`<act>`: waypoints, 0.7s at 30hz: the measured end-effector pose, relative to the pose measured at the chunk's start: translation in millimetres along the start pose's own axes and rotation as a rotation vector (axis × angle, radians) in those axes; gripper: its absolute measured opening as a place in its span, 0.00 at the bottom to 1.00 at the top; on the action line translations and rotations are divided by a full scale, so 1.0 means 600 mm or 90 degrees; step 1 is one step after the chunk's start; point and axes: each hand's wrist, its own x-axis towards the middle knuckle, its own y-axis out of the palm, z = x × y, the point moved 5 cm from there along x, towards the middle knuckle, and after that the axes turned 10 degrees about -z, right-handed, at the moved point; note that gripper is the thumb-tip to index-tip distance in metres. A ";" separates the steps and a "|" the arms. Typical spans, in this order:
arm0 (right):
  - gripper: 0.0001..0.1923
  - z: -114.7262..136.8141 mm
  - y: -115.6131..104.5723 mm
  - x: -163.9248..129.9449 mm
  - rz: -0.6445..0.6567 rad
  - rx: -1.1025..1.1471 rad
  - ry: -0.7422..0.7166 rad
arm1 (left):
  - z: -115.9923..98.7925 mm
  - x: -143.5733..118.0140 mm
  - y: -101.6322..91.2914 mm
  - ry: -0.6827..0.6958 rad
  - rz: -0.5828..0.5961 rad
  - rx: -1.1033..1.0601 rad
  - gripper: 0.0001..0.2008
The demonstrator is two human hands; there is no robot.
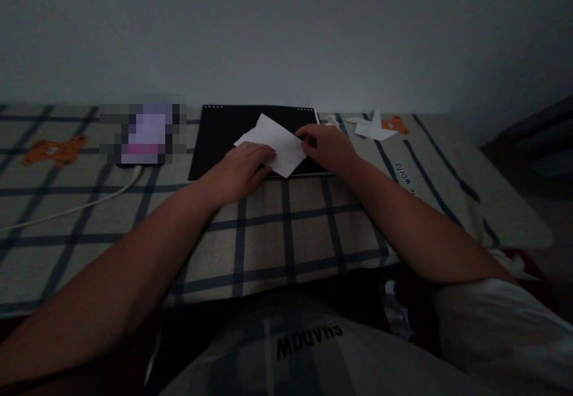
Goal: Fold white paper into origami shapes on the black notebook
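Observation:
A white sheet of paper (282, 136), with slanting edges that look folded, lies over a black spiral-hole notebook (224, 127). From the left, my left hand (246, 172) rests on the paper's near left part, fingers stretched over it and thumb apart. My right hand (329, 145) has its thumb and forefinger closed together on the paper's right corner. Part of the paper's left side is hidden beneath my left fingers.
A phone (145, 136), its screen blurred out, lies at the left with a white cable (89, 203) plugged in. Folded white paper (373, 127) sits at the right by the wall. A checked cloth (264, 235) covers the table.

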 end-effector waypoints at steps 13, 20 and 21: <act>0.30 0.009 0.031 -0.009 0.125 0.005 -0.284 | 0.008 -0.001 0.014 0.052 0.024 0.043 0.32; 0.24 0.020 0.021 -0.014 0.110 0.026 -0.270 | -0.002 -0.001 0.005 0.031 0.008 0.071 0.32; 0.23 0.023 0.020 -0.014 0.108 0.022 -0.267 | -0.003 -0.001 0.003 0.028 0.001 0.077 0.32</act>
